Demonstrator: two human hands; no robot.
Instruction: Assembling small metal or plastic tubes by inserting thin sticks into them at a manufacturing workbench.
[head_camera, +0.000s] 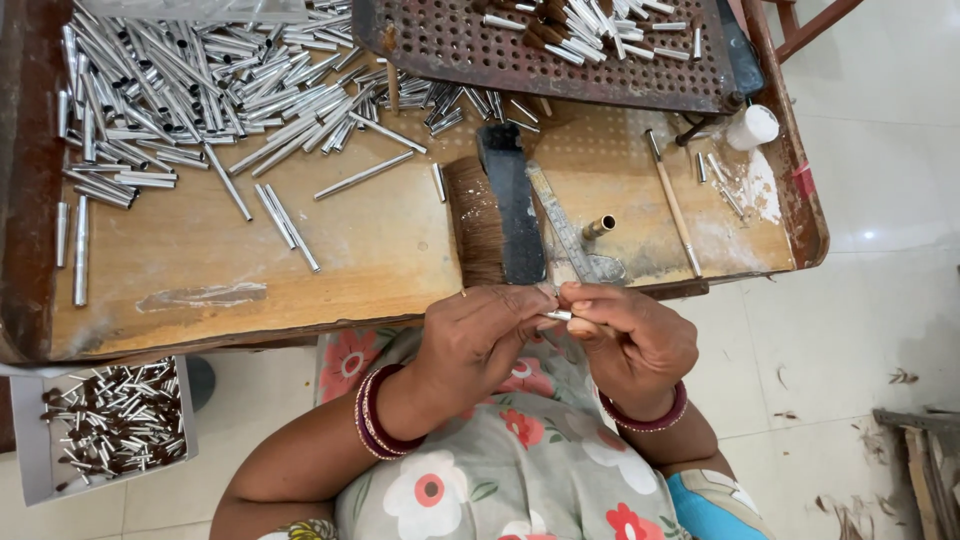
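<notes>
Head view: a short, shiny silver tube (558, 315) pinched between both hands.

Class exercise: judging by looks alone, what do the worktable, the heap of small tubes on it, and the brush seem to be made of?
Worktable: probably wood, pale with visible grain, dusty and unpolished.
Tubes: likely metal, silvery with bright glints and dark hollow ends.
Brush: brown bristles, fine and matte; natural or synthetic cannot be told. Its dark back looks like plastic or painted wood.

Bright even daylight, soft shadows, sharp focus, floor glare (868, 235)
</notes>
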